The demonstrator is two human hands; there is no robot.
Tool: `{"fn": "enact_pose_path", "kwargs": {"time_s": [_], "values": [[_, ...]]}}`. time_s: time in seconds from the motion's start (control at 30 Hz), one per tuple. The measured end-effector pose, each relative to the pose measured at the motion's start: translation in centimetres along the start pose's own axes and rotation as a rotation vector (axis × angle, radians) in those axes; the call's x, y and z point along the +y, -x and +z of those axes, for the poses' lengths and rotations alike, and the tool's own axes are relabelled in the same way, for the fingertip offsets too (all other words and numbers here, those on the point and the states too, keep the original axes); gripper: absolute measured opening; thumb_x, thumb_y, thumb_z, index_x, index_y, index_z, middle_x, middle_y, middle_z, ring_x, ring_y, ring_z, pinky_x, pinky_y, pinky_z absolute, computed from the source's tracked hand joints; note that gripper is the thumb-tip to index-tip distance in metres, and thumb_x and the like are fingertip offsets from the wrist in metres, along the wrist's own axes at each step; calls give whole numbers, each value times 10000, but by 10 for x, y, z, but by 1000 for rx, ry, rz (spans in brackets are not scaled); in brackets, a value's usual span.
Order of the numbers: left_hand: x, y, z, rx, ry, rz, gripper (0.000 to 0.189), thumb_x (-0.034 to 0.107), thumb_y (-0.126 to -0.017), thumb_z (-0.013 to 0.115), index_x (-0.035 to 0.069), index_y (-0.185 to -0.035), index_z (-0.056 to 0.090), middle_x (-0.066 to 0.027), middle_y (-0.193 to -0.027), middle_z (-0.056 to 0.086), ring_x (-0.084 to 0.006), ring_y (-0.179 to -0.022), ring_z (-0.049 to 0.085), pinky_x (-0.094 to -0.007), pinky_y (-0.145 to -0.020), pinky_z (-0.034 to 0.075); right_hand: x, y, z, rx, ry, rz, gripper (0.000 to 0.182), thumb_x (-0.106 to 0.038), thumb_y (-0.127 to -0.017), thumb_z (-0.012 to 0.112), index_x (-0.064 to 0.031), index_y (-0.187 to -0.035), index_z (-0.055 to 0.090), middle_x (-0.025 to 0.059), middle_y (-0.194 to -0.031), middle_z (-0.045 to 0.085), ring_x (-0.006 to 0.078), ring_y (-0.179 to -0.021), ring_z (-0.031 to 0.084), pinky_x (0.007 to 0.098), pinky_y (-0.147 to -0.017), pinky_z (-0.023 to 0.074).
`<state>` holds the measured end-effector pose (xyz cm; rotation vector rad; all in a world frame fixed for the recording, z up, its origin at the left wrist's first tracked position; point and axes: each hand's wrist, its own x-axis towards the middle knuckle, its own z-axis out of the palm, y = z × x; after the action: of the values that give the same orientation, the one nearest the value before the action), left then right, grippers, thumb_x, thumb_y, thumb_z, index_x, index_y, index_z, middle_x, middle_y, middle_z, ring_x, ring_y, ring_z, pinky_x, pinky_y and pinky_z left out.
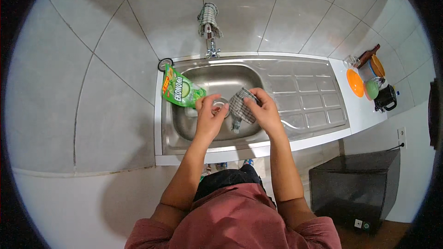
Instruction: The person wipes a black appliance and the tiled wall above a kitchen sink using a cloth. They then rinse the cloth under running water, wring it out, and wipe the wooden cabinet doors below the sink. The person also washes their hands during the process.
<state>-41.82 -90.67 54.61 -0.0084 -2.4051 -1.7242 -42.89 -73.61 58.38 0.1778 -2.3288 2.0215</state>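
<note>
Over the stainless-steel sink basin (221, 76), my left hand (210, 117) grips a small clear glass vessel (220, 103) by its sides. Something reddish shows in or through the glass, too small to make out. To its right, my right hand (264, 109) pinches a checked dishcloth (242, 105) between thumb and fingers, and a corner of the cloth dangles down. Cloth and glass are close together; whether they touch I cannot tell. Left of my left hand, a green Ekonomi detergent pouch (181, 88) leans across the basin's left rim.
A chrome faucet (212, 50) with a checked cloth (208, 15) wrapped around its spout rises behind the basin. The ribbed drainboard (304, 93) extends to the right. Beyond it stand an orange plate (355, 83), green bowls (371, 90) and a black pot (386, 98). A dark mini fridge (349, 186) stands lower right.
</note>
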Motion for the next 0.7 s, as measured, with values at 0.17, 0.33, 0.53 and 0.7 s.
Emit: {"fn": "enact_pose_path", "kwargs": {"time_s": [0.17, 0.33, 0.53, 0.7], "values": [[-2, 5, 5, -260, 544, -375, 284, 293, -926, 507, 50, -1052, 587, -18, -907, 592, -106, -793, 560, -242, -722, 453, -2, 4, 3, -212, 456, -333, 221, -83, -804, 613, -9, -1009, 580, 92, -941, 579, 179, -831, 558, 282, -723, 456], [2, 9, 6, -271, 674, -423, 291, 307, -913, 532, 55, -1043, 599, 3, -878, 602, -81, -786, 559, -226, -719, 449, -10, 17, 10, -208, 316, -140, 223, -107, -820, 590, -6, -1020, 591, 119, -947, 565, 227, -847, 574, 308, -718, 460], [-7, 12, 6, -300, 650, -434, 272, 296, -899, 552, 57, -1021, 597, 8, -888, 590, -74, -755, 533, -226, -705, 448, 5, 20, 15, -100, 163, -29, 193, -96, -803, 606, -6, -974, 599, 131, -897, 574, 231, -769, 601, 309, -669, 480], [-12, 11, 11, -337, 374, -291, 223, 260, -906, 541, 60, -855, 628, 58, -698, 512, -31, -661, 425, -203, -586, 361, 20, 19, 15, -91, 170, 6, 179, -97, -778, 647, -3, -919, 590, 115, -856, 577, 203, -719, 599, 292, -648, 480]]}}
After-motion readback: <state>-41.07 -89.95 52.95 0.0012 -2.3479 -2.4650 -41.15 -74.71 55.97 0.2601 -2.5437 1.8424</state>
